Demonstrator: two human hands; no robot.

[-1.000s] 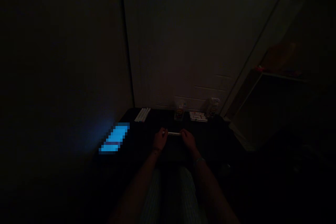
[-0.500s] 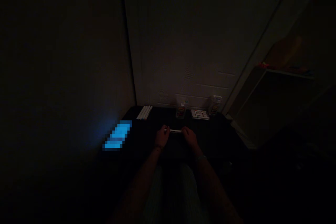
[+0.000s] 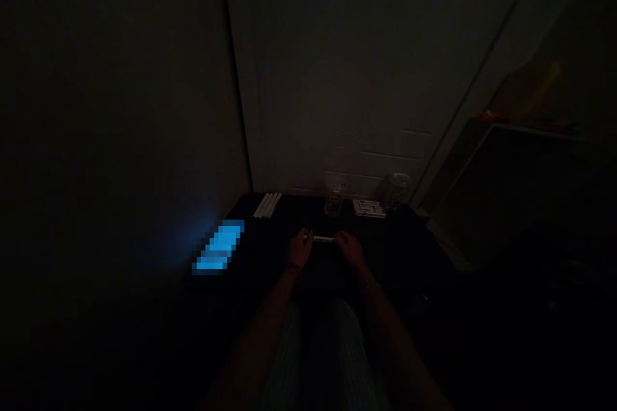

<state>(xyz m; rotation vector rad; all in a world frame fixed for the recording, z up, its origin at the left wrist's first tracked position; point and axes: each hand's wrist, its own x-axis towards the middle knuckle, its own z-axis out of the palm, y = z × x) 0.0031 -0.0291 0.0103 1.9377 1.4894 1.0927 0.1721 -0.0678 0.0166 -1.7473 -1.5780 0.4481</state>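
In near darkness I pinch a white marker (image 3: 323, 239), light, stiff and slick, best gripped at its ends, between left hand (image 3: 299, 249) at nine o'clock and right hand (image 3: 351, 249) at three.

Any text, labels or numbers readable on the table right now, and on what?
None can be read.
Flat printed pack: markings too dark and small.
Two small containers: labels blurred.
Glowing blue screen: pixelated.
White stick held between both hands: no visible print.

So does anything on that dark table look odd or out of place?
Nothing stands out. Both hands, left and right, hold a white stick level; more white sticks lie neatly together, though it's very dim.
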